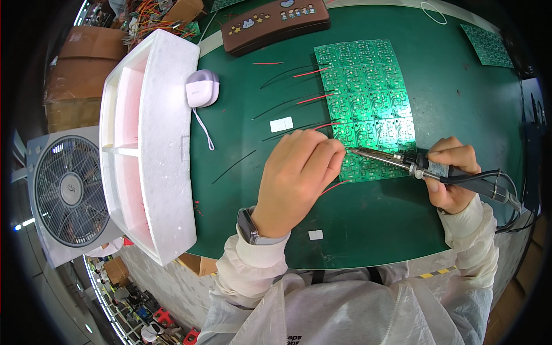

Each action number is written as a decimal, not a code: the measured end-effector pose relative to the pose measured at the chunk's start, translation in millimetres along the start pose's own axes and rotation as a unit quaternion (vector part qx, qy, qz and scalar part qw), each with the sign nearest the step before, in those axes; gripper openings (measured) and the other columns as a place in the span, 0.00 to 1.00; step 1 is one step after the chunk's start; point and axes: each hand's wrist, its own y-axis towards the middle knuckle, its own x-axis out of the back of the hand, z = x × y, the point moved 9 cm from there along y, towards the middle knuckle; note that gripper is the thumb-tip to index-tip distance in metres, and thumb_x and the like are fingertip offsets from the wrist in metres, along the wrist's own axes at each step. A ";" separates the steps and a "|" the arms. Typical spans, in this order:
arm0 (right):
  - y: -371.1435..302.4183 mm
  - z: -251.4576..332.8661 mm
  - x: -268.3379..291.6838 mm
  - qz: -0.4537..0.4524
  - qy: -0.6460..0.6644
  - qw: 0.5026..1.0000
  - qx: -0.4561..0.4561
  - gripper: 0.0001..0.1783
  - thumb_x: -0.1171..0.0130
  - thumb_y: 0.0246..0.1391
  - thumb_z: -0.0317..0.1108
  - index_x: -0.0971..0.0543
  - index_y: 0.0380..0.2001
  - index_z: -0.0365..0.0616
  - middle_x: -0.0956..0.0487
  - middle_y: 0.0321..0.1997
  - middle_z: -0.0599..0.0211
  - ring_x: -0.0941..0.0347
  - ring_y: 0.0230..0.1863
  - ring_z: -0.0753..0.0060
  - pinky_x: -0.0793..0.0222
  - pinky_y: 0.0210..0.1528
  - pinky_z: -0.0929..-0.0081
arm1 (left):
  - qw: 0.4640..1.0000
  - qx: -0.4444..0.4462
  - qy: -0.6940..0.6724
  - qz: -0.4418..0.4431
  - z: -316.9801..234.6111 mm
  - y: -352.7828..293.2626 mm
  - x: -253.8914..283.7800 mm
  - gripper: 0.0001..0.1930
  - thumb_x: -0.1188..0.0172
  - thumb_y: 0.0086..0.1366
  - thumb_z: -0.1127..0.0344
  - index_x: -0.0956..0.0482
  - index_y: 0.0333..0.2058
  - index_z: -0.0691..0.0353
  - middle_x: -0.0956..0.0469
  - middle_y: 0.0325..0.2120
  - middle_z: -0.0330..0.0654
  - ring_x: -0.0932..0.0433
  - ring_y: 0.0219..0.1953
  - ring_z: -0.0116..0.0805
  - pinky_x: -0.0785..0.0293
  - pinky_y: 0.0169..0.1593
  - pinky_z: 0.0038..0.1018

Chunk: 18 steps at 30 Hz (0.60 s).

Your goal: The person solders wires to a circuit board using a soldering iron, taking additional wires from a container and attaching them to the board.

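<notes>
My right hand point(454, 172) grips a soldering iron point(379, 156) by its dark handle. The iron's tip points left and meets the left edge of a green circuit board panel point(376, 109), close to my left fingertips. My left hand point(302, 172) is closed in a pinch at that edge; what sits between its fingers is hidden. Red wires point(315, 99) and black wires point(293, 103) reach leftward from the panel's edge above my left hand. Below the hand, another red wire point(335, 187) slants off the panel.
A white foam box with compartments point(167, 149) stands at left, a lilac earphone case point(202, 89) against it. Far back lies a brown pencil case point(276, 24). Another circuit board point(487, 46) is at far right. The iron's black cable point(509, 198) loops beside my right hand. A fan point(70, 190) stands beyond the box.
</notes>
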 end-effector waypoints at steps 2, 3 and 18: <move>0.0 1.2 -0.4 -0.001 -0.005 1.000 0.006 0.16 0.41 0.39 0.32 0.32 0.30 0.37 0.28 0.21 0.62 0.34 0.19 0.77 0.38 0.21 0.82 | 1.000 -0.003 0.004 -0.006 -1.0 0.0 0.7 0.10 0.40 0.39 0.81 0.28 0.22 0.64 0.33 0.20 0.39 0.32 0.21 0.33 0.36 0.23 0.25; 0.0 2.2 -0.5 -0.002 -0.010 1.000 0.011 0.16 0.40 0.39 0.33 0.32 0.30 0.37 0.28 0.21 0.62 0.34 0.19 0.77 0.38 0.21 0.82 | 1.000 -0.006 0.007 -0.011 -1.8 -0.1 1.3 0.10 0.40 0.39 0.81 0.28 0.22 0.64 0.33 0.20 0.39 0.32 0.21 0.34 0.37 0.23 0.26; 2.6 8.0 -1.7 -0.002 -0.019 0.999 0.035 0.16 0.39 0.38 0.32 0.32 0.29 0.38 0.28 0.21 0.62 0.34 0.18 0.76 0.39 0.19 0.81 | 1.000 -0.003 0.012 -0.012 -4.3 0.4 2.0 0.10 0.39 0.38 0.81 0.28 0.22 0.63 0.32 0.19 0.38 0.32 0.21 0.34 0.37 0.23 0.25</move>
